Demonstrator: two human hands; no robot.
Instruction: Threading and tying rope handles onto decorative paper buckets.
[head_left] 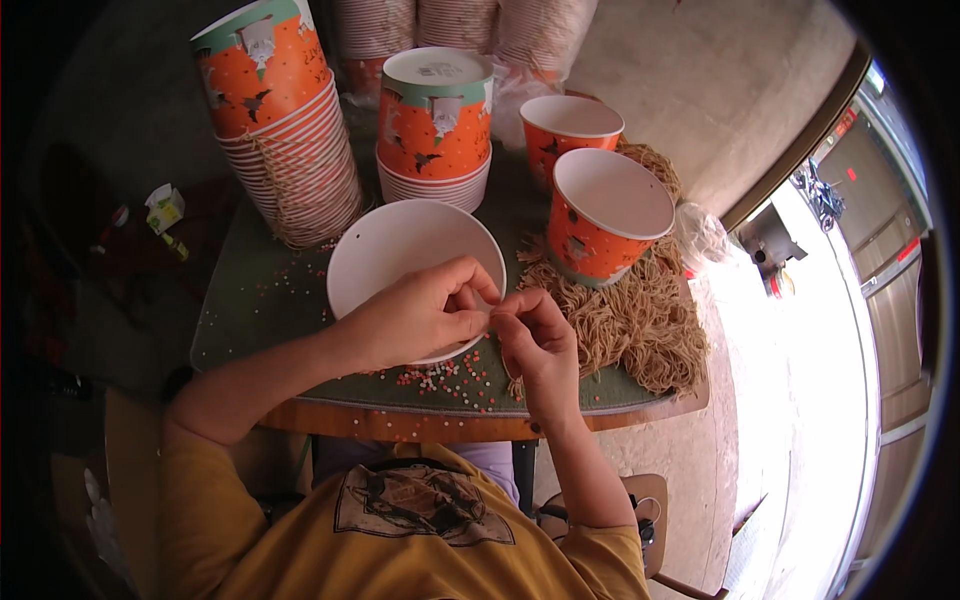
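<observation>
A paper bucket [408, 240] with a white inside lies with its mouth towards me, a small dark hole showing near its left rim. At its right rim my two hands meet, fingertips almost touching. My left hand [432, 312] reaches across the mouth, its thumb and fingers pinched together. From the right, my right hand [540, 345] pinches too, thumb against forefinger. Whatever lies between the fingertips is too small or hidden to make out. Beside my right hand spreads a heap of tan cords [640, 325]. Small white and orange paper dots [440, 378] are scattered below the bucket.
Two orange buckets, one nearer [612, 205] and one behind [572, 118], stand right on the green tabletop [250, 320]. A tall leaning bucket stack [290, 170] is at left, a shorter upside-down stack [436, 140] in the middle. Wrapped stacks [455, 25] stand behind.
</observation>
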